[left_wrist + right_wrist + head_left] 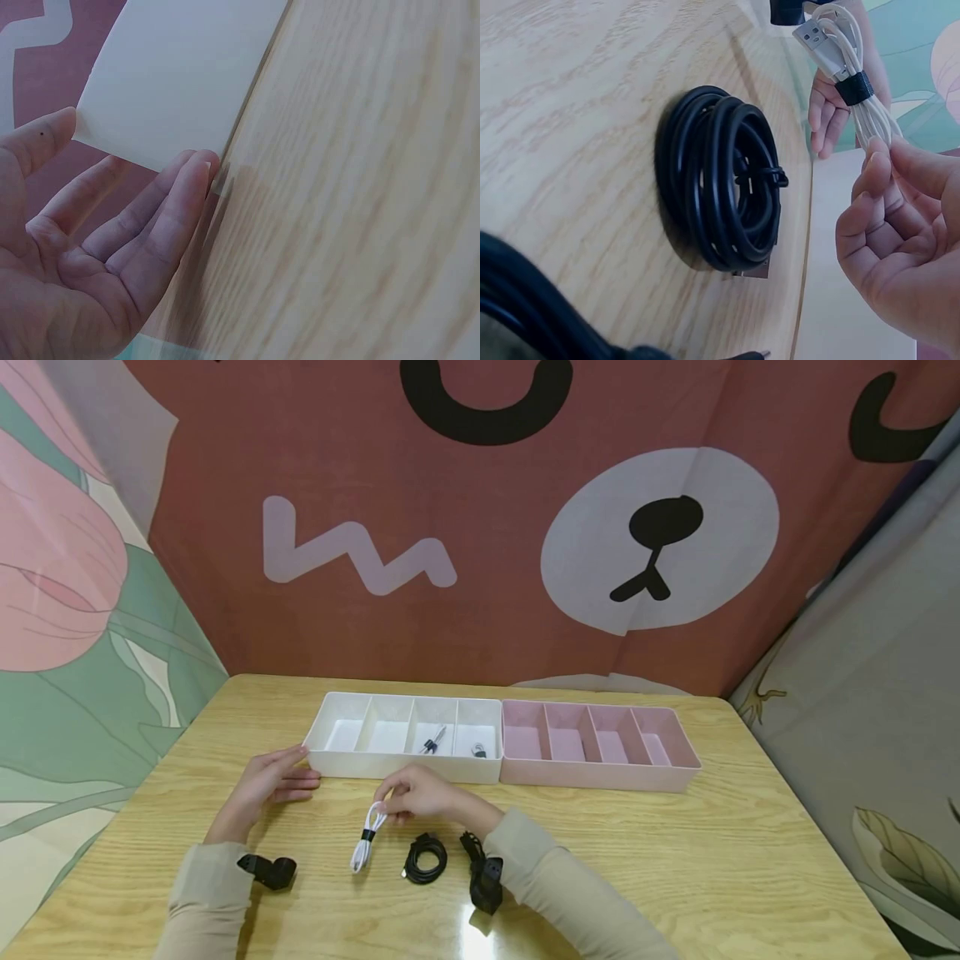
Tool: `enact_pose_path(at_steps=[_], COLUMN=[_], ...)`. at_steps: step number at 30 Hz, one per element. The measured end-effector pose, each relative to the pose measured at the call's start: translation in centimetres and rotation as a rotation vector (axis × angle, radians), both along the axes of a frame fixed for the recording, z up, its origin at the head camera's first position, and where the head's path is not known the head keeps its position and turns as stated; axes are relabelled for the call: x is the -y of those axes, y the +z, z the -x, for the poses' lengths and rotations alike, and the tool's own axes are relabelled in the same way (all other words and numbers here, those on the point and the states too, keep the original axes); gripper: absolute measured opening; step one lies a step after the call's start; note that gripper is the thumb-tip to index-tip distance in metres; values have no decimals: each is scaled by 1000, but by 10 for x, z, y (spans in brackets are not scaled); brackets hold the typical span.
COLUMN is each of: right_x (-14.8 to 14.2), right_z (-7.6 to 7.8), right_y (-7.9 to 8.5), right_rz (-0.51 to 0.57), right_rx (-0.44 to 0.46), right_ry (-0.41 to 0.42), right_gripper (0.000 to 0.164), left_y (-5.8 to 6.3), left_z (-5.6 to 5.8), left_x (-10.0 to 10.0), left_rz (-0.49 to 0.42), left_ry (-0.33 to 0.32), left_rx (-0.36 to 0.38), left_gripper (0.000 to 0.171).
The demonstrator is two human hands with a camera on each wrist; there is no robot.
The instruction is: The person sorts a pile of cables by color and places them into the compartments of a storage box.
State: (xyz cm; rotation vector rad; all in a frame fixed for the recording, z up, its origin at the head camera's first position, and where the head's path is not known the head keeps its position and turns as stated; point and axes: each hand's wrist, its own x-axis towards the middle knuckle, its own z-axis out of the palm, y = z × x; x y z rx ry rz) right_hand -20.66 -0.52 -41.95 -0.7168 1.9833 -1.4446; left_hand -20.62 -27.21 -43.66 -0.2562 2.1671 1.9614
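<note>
In the head view my right hand (420, 793) pinches a white USB cable (363, 847), bundled with a black strap, by its upper loop above the table. The right wrist view shows the cable's metal USB plug (821, 41) at the end away from my fingers. My left hand (266, 785) touches the left front corner of the white divided box (397, 766), its fingers fairly straight against the end wall (172, 82). Below my right hand lies a coiled black cable (425, 858). Another black cable (472, 847) is partly hidden by the right wrist camera.
Against the white box's right end stands a pink divided box (600, 775). Two of the white box's compartments hold small items: a dark-and-silver piece (433, 742) and a small bundle (478, 750). A wooden table (750, 852) bears everything; a printed curtain (495, 635) hangs behind.
</note>
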Motion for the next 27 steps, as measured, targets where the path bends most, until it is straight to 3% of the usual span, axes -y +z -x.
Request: enact_pose_path(at_steps=[13,21,27], right_x=[-7,-10,-10], right_z=[5,8,9], right_y=[6,9,11], right_rz=[30,109,136], right_rx=[-61,-122,-143], right_ry=[-55,-79,-158], right_gripper=[8,10,11], left_y=[1,2,2], left_z=[-1,-1,-1], left_x=[-1,-1,-2], left_rz=[5,7,8], left_ry=[-3,-2,2], left_rx=[6,4,7], left_gripper=[76,75,75])
